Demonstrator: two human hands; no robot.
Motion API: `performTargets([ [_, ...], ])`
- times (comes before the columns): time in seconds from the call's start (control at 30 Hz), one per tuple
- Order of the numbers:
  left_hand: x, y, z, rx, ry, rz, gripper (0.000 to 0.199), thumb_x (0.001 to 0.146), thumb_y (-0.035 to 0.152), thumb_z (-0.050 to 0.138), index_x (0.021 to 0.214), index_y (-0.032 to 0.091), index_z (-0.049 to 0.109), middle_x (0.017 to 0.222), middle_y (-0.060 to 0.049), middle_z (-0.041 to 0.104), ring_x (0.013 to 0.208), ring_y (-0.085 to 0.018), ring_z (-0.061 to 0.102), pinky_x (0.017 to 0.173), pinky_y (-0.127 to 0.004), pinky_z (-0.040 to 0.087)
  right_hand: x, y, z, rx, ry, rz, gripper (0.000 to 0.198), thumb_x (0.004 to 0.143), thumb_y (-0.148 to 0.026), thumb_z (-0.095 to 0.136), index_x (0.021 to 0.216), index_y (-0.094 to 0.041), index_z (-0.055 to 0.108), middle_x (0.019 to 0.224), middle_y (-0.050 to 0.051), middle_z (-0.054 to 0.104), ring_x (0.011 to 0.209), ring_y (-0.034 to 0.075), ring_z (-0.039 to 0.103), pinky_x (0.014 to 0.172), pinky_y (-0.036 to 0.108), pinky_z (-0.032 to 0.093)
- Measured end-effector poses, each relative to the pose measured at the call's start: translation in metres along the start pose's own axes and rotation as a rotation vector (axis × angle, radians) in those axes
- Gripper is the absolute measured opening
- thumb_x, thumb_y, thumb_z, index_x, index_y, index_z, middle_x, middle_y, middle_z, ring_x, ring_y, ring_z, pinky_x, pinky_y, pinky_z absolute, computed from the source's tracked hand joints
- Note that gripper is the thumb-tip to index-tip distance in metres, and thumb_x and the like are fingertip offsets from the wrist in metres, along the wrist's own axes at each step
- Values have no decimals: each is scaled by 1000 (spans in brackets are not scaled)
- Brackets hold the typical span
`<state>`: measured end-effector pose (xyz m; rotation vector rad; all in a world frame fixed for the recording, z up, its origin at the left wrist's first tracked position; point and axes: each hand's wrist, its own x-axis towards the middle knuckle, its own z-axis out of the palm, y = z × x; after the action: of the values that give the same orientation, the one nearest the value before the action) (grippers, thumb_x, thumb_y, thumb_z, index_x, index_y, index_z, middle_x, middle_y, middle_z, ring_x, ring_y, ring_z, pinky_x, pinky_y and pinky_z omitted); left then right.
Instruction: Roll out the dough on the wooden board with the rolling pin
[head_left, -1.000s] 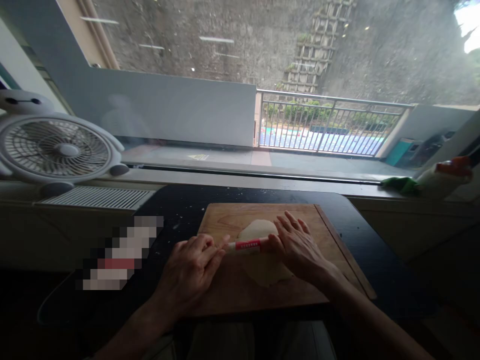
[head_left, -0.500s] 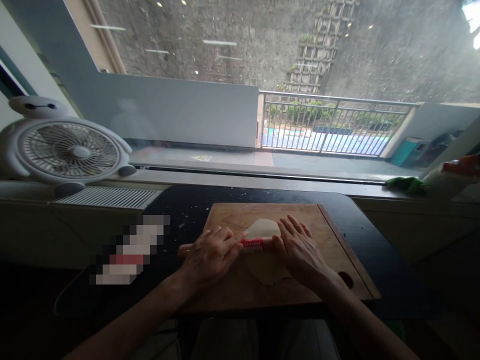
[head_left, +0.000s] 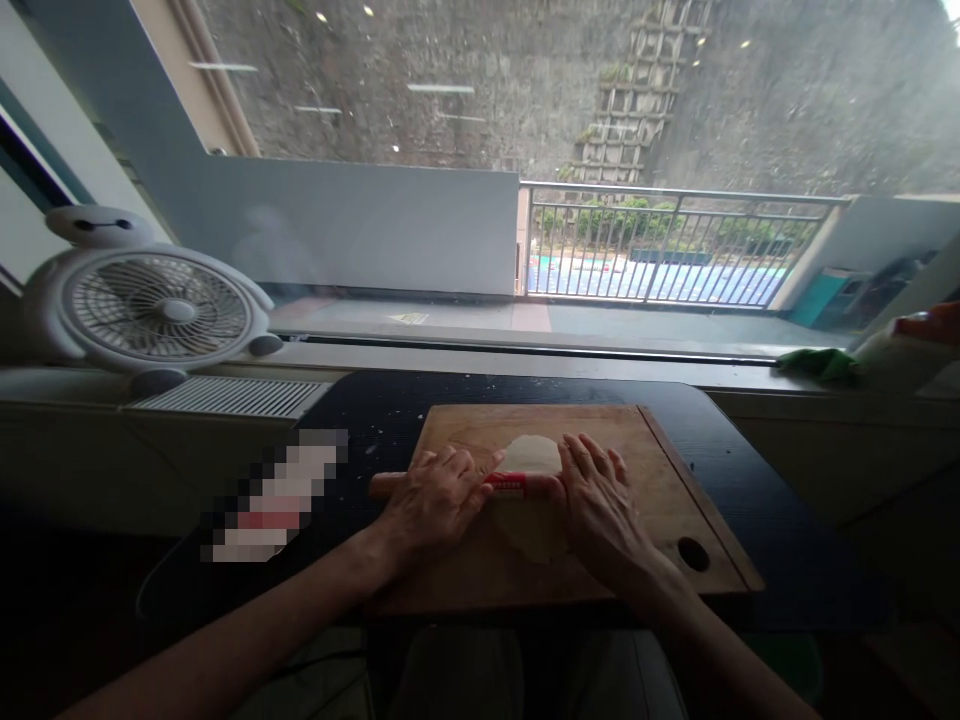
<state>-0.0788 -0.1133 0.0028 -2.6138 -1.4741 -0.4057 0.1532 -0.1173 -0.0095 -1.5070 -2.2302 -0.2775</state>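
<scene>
Window (head_left: pixel 450 120) filled 12 o'clock. Black worktop (head_left: pixel 795 560) stood in front of it, wooden cutting board (head_left: pixel 660 490) flat on top; remaining hours read from board centre. White fan (head_left: pixel 180 312) at 10, near the worktop. Pixelated item (head_left: pixel 277 495) on the worktop at 9, couldn't tell what. Red-banded rolling pin (head_left: pixel 506 486) lay crosswise, 9 to 3, over dough (head_left: pixel 531 455) on the board; its 9 o'clock end stuck out past the board edge. Left hand (head_left: pixel 439 495) was palm down over the pin; couldn't tell whether its grip wrapped round. Right hand (head_left: pixel 600 500) lay at the pin's 3 o'clock part, grip wide, fingers nearly straight, pointing about 11. Dough, thin, flat, showed on the pin's 12 and 6 sides. Green cloth (head_left: pixel 817 365) at 2; dark hole (head_left: pixel 693 554) in the board at 4.
</scene>
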Motion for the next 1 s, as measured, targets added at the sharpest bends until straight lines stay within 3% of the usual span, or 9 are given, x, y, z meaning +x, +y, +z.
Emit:
performTargets([
  [0.13, 21, 13, 1, 4, 11, -134, 45, 96, 44, 23, 119, 24, 56, 93, -6, 59, 89, -20, 54, 80, -34, 43, 18, 3, 7, 29, 80, 68, 27, 96, -34, 37, 101, -20, 59, 105, 8, 57, 94, 21, 52, 87, 36, 33],
  [0.23, 43, 24, 4, -61, 30, -165, 44, 97, 42, 21, 109, 22, 60, 92, -5, 59, 88, -19, 56, 80, -32, 44, 27, 11, 8, 33, 118, 82, 23, 95, -34, 38, 89, -20, 56, 89, 5, 57, 80, 18, 52, 78, 32, 32],
  [0.4, 69, 25, 5, -102, -32, -166, 37, 94, 34, 30, 121, 22, 53, 106, -7, 58, 94, -21, 58, 84, -33, 44, 8, 43, -1, 96, 113, 73, 27, 97, -27, 30, 81, -19, 51, 76, 1, 55, 65, 14, 48, 68, 27, 30],
  [0.53, 85, 24, 9, -69, -171, -216, 39, 93, 39, 27, 112, 27, 58, 100, -6, 60, 82, -23, 62, 75, -37, 46, -4, 71, -6, 134, 66, 115, 27, 96, -23, 27, 83, -19, 51, 74, 2, 56, 63, 14, 49, 63, 26, 30],
  [0.73, 105, 30, 20, -113, -156, -236, 42, 93, 41, 23, 111, 24, 57, 99, -6, 62, 90, -23, 60, 82, -37, 44, 20, 82, -9, 29, -44, 170, 23, 95, -24, 32, 86, -20, 53, 79, 2, 58, 71, 15, 53, 67, 27, 30],
  [0.87, 91, 34, 18, -79, -121, -219, 38, 92, 36, 29, 118, 22, 54, 106, -7, 62, 101, -23, 56, 90, -37, 40, 11, 75, -17, 7, -109, 72, 27, 95, -23, 31, 83, -19, 55, 79, 4, 57, 76, 17, 52, 72, 28, 30],
  [1.0, 69, 44, 11, -29, -30, -137, 38, 91, 30, 31, 122, 21, 50, 106, -8, 62, 101, -24, 55, 87, -37, 41, -14, 72, -18, 50, -70, 58, 28, 96, -25, 29, 86, -19, 55, 83, 5, 58, 81, 18, 51, 76, 30, 30],
])
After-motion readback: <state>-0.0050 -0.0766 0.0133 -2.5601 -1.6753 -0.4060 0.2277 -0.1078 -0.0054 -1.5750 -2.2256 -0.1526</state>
